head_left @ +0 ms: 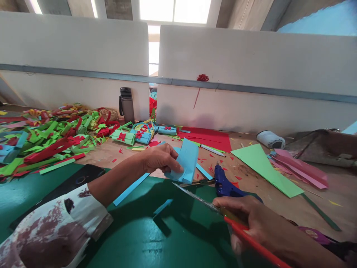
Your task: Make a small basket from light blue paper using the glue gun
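Observation:
Pinched between the fingers of my left hand [163, 159] is a folded light-blue paper [189, 158], held above the far edge of the green mat [131, 238]. My right hand [245, 219] grips a cutting tool with a red and yellow handle [240, 225]; its thin blade [195, 196] points left, just below the paper. A small blue scrap [163, 207] is over the mat, below the blade. Behind my right hand lies a blue glue gun [225, 184].
Cut green and red strips [55, 137] are heaped at the left, beside finished paper pieces with red bows [122, 137]. A dark bottle [127, 106] stands behind. A phone [83, 176] lies near my left forearm. Green paper [267, 169] and a thread roll [270, 140] are at the right.

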`<control>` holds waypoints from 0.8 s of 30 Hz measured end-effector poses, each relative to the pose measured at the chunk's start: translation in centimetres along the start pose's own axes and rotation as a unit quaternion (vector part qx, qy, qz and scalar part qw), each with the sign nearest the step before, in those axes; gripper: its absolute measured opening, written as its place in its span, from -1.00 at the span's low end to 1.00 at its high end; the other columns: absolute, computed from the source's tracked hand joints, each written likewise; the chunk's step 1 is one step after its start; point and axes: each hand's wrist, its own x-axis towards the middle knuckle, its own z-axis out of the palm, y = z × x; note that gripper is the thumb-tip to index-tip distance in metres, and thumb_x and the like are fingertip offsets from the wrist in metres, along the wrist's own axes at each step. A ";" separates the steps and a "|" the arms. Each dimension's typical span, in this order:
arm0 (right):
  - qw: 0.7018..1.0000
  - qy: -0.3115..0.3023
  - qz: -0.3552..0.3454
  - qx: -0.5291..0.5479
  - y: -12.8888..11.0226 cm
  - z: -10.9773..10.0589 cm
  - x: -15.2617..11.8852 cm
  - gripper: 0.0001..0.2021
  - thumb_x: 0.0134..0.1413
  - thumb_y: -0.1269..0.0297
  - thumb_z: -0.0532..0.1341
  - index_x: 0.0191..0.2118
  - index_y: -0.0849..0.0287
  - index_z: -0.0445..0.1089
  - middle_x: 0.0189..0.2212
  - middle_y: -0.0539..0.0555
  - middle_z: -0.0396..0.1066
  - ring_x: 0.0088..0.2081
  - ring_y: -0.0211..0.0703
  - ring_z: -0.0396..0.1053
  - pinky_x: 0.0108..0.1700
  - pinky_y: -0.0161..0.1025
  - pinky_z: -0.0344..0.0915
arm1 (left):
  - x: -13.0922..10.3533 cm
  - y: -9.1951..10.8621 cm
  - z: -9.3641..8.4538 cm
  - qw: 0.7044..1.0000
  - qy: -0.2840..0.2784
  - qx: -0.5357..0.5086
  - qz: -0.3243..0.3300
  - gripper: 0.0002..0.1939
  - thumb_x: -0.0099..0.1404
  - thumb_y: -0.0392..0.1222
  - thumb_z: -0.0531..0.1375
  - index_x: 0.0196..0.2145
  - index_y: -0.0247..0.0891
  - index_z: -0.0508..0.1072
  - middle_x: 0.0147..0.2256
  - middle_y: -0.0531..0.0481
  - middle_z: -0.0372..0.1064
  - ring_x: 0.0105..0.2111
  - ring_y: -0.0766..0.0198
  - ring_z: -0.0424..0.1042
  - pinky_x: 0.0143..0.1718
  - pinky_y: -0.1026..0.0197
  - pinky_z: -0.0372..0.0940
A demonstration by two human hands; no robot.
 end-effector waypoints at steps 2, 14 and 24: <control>1.000 -0.007 0.007 -0.022 -0.3 0.4 0.0 -0.87 -0.16 0.49 0.12 -0.42 0.15 0.31 -0.63 -0.17 0.36 -0.57 -0.36 0.25 -0.56 -0.41 0.00 | 0.0 0.2 0.0 1.000 0.018 -0.025 0.006 -0.67 -0.27 -0.35 0.32 -0.85 -0.29 0.17 -0.84 0.16 0.05 -0.78 0.48 0.06 -0.71 0.35 -0.08; 0.912 0.171 -0.227 -0.297 -0.6 5.3 0.8 -0.89 -0.09 0.37 0.24 -0.35 0.13 0.34 -0.43 -0.02 0.38 -0.47 -0.27 0.31 -0.51 -0.35 0.10 | -0.9 0.1 4.1 0.984 0.048 -0.172 0.021 -0.67 -0.19 -0.24 0.34 -0.65 -0.29 0.19 -0.70 0.18 0.12 -0.71 0.49 0.09 -0.67 0.37 -0.06; 0.699 0.454 -0.336 -0.439 0.1 1.2 0.3 -0.81 0.11 0.53 0.05 -0.22 0.33 0.38 -0.33 0.22 0.39 -0.22 -0.04 0.31 -0.19 -0.10 0.31 | -0.9 -1.7 7.8 0.965 0.056 -0.255 0.004 -0.62 -0.14 -0.28 0.33 -0.64 -0.27 0.11 -0.70 0.23 0.02 -0.70 0.52 0.01 -0.68 0.38 -0.15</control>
